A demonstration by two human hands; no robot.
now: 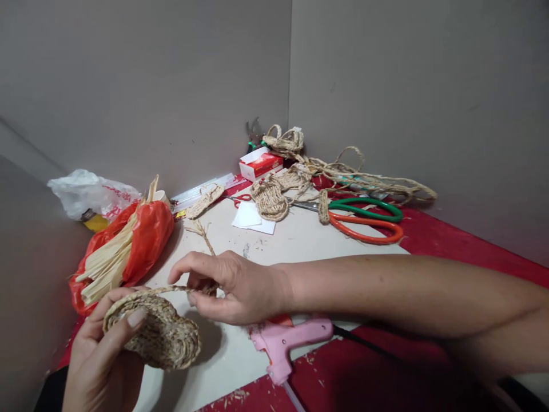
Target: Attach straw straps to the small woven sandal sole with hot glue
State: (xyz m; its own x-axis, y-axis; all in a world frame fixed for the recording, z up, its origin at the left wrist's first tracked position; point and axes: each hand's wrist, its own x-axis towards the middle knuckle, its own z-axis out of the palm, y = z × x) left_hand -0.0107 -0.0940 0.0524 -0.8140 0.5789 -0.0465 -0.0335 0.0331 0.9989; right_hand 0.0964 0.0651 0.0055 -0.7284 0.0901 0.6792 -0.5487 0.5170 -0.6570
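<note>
My left hand (107, 349) grips a woven straw piece (165, 337) by its left edge, thumb on the inner face and fingers behind it. The piece is a rounded, coiled shape with a waist, held tilted above the white board. A braided straw cord (178, 288) runs from its upper rim to my right hand (231, 289), whose fingers are closed on it. The cord's frayed loose end (203, 234) sticks out beyond my right hand. Just below my right wrist lies a pink glue gun (289, 343).
On the left is a red plastic bag (152, 237) of dry husks (107, 263). Large scissors (364, 220) with green and orange handles, woven pieces (270, 197), white cards (249, 216), a red box (261, 165) and cord bundles (355, 171) lie towards the back. Grey walls (171, 86) stand behind.
</note>
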